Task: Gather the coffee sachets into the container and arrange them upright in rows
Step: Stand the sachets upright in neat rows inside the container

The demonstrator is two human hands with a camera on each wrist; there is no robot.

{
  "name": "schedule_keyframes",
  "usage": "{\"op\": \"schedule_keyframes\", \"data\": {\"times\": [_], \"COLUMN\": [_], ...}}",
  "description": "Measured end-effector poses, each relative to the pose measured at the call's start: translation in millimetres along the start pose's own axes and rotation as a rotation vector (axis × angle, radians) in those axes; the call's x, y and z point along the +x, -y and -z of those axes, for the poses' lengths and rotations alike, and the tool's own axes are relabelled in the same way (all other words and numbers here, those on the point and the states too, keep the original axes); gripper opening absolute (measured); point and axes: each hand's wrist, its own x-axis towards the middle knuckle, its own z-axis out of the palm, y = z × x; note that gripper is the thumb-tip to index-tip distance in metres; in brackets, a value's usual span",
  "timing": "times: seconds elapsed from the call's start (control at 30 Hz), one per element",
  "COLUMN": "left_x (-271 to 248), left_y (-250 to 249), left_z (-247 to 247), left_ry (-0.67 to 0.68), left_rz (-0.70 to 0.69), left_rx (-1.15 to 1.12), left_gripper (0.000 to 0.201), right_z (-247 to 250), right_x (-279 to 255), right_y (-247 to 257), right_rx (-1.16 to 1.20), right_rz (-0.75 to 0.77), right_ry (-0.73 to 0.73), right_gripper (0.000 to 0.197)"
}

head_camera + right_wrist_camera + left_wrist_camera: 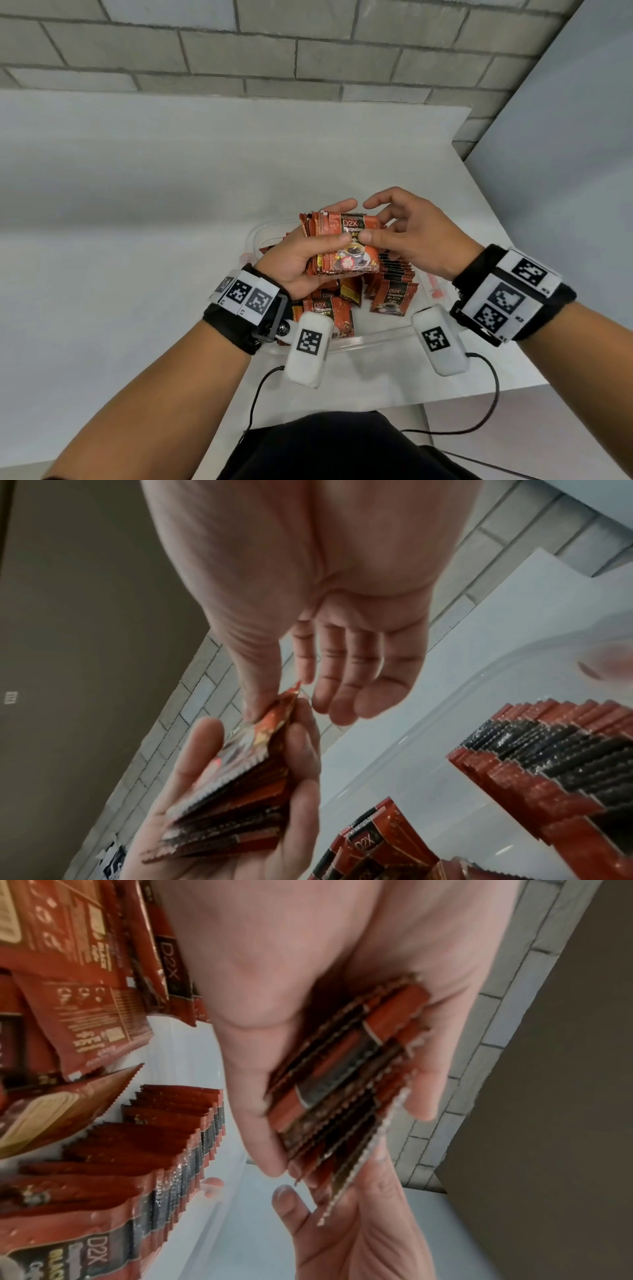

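Right now the left hand (294, 263) grips a thick stack of sachets (342, 245) above the clear container (373, 337), thumb across the printed front and fingers curled behind, while the right hand (414, 236) meets the stack's right edge, its thumb on the front sachet and its other fingers loosely spread above; whether a finger behind closes a true pinch cannot be told. Below, inside the container, one upright row (397, 265) already stands along the right side, and several loose sachets (334, 313) lie flat or leaning at the near left. The step in hand looks like squaring up the handful before it goes down. To do it well, the edges should be tapped level so the sachets stand evenly, faces turned the same way as the standing row. The stack is slippery foil and fans out at its far edge in the left wrist view, so the grip should stay firm until the bundle rests on the container floor, set just beside the existing row so the two support each other.
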Motion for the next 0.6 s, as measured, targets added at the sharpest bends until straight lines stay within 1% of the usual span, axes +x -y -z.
{"op": "schedule_keyframes", "data": {"times": [0.07, 0.13, 0.23, 0.3, 0.37, 0.43, 0.5, 0.53, 0.6], "left_x": [-2, -3, -7, -9, -12, -13, -12, -12, -12], "left_y": [0, 0, -1, -3, -5, -6, -5, -4, -3], "left_z": [0, -1, -4, -4, -2, 1, 3, 3, 2], "left_ry": [-0.015, -0.059, -0.180, -0.254, -0.315, -0.354, -0.376, -0.377, -0.375], "left_rz": [0.003, 0.006, -0.005, -0.037, -0.073, -0.088, -0.088, -0.085, -0.081], "left_rx": [-0.007, -0.003, 0.017, -0.012, -0.031, -0.030, -0.027, -0.026, -0.021], "left_gripper": [0.082, 0.077, 0.059, 0.048, 0.040, 0.036, 0.037, 0.037, 0.037], "right_z": [-1, 0, 8, 18, 27, 29, 24, 20, 15], "right_x": [0, -1, -4, -7, -14, -23, -31, -32, -32], "right_y": [0, -2, -2, -5, -11, -21, -32, -37, -47], "right_rx": [0.027, -0.013, -0.097, -0.109, -0.183, -0.349, -0.534, -0.621, -0.765], "right_rz": [0.031, 0.065, 0.094, 0.083, 0.055, 0.005, -0.050, -0.062, -0.071], "right_ry": [-0.010, 0.003, -0.011, -0.041, -0.029, 0.045, 0.156, 0.208, 0.287], "right_gripper": [0.039, 0.038, 0.024, 0.014, 0.009, 0.007, 0.011, 0.013, 0.010]}}
